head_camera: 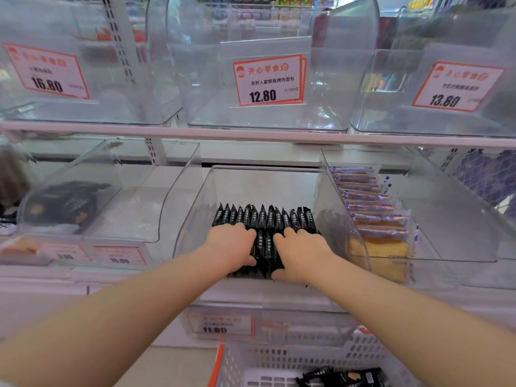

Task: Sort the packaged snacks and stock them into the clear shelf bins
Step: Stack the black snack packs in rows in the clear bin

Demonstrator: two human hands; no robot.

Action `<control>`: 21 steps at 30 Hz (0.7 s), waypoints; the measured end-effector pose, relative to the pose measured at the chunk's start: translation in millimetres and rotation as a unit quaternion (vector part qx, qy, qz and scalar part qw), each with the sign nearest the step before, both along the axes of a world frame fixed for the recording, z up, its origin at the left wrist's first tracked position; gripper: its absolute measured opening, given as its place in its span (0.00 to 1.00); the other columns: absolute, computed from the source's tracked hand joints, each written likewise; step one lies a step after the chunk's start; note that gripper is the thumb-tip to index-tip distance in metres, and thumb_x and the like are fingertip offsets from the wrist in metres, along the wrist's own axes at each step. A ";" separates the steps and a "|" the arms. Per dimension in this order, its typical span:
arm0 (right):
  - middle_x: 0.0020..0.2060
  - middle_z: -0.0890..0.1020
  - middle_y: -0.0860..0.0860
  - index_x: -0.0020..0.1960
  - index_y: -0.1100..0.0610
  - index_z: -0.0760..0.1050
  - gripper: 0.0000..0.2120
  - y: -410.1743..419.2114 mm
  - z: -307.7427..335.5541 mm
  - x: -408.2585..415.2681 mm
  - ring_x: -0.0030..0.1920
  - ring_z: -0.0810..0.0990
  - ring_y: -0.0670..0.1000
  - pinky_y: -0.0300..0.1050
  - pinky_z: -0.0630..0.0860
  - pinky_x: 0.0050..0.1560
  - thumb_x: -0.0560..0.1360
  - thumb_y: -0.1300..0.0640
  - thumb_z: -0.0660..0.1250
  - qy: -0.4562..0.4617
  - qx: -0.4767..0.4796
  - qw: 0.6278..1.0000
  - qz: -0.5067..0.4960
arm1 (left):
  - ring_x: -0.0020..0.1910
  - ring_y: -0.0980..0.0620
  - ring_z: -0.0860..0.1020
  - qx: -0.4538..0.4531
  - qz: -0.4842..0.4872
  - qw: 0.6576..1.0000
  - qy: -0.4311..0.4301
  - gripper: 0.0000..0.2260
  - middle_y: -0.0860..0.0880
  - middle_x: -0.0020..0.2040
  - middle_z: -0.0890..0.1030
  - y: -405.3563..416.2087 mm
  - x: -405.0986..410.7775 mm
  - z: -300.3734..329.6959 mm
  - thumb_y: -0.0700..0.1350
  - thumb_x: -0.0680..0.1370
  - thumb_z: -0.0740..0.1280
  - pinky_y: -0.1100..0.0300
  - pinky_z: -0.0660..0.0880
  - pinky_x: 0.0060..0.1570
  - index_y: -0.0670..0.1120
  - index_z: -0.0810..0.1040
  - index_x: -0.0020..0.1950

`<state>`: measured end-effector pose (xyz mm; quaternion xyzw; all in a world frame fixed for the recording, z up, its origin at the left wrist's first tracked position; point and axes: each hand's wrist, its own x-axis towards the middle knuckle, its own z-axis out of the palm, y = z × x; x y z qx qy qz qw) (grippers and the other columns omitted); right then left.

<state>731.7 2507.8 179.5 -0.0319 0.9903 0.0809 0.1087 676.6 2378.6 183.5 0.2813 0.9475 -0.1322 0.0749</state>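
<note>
Both of my hands are inside the middle clear bin (195, 208) on the lower shelf. A row of black snack packets (265, 217) stands upright across it, with a second row (265, 247) in front. My left hand (233, 245) grips the left end of the front row, fingers curled over the packet tops. My right hand (301, 254) grips the right end the same way, thumb at the near side. More black packets (340, 377) lie in a white basket (251, 361) at the bottom of the view.
The right lower bin (446, 219) holds purple-wrapped cake packets (374, 216). The left lower bin (92, 191) holds dark packets (67, 203). Three clear upper bins carry price tags 16.80 (47, 71), 12.80 (268, 79) and 13.80 (458, 86).
</note>
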 end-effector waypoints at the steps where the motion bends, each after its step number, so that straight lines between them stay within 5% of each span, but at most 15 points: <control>1: 0.60 0.71 0.56 0.64 0.58 0.64 0.29 -1.6 -0.7 -0.8 0.60 0.72 0.59 0.51 0.69 0.47 0.73 0.41 0.65 0.004 0.004 1.000 0.000 | 0.57 0.44 0.74 -0.006 -0.006 1.000 -0.006 0.22 0.45 0.58 0.72 -0.9 -0.2 1.8 0.58 0.75 0.64 0.53 0.68 0.42 0.45 0.68 0.61; 7: 0.56 0.76 0.55 0.60 0.58 0.68 0.18 -8.3 -7.5 -12.9 0.55 0.77 0.58 0.47 0.65 0.37 0.78 0.46 0.59 0.063 0.029 0.998 0.000 | 0.54 0.46 0.76 -0.095 -0.019 0.995 -0.007 0.19 0.47 0.57 0.72 -21.9 -3.1 15.5 0.49 0.74 0.69 0.56 0.69 0.38 0.45 0.68 0.60; 15: 0.58 0.73 0.56 0.62 0.59 0.66 0.20 -2.1 -8.8 -6.2 0.58 0.73 0.58 0.49 0.66 0.40 0.77 0.47 0.63 0.052 -0.001 0.999 -0.013 | 0.53 0.43 0.76 -0.066 0.007 0.998 -0.002 0.17 0.42 0.58 0.69 -25.3 2.2 6.9 0.33 0.73 0.66 0.57 0.67 0.40 0.41 0.67 0.59; 21: 0.56 0.73 0.56 0.59 0.59 0.66 0.12 4.5 6.0 10.0 0.56 0.76 0.58 0.49 0.68 0.41 0.77 0.61 0.63 0.038 -0.028 0.999 -0.023 | 0.56 0.42 0.76 -0.049 0.027 0.998 0.017 0.14 0.42 0.58 0.72 -19.8 -0.3 5.2 0.32 0.74 0.63 0.56 0.68 0.41 0.40 0.68 0.59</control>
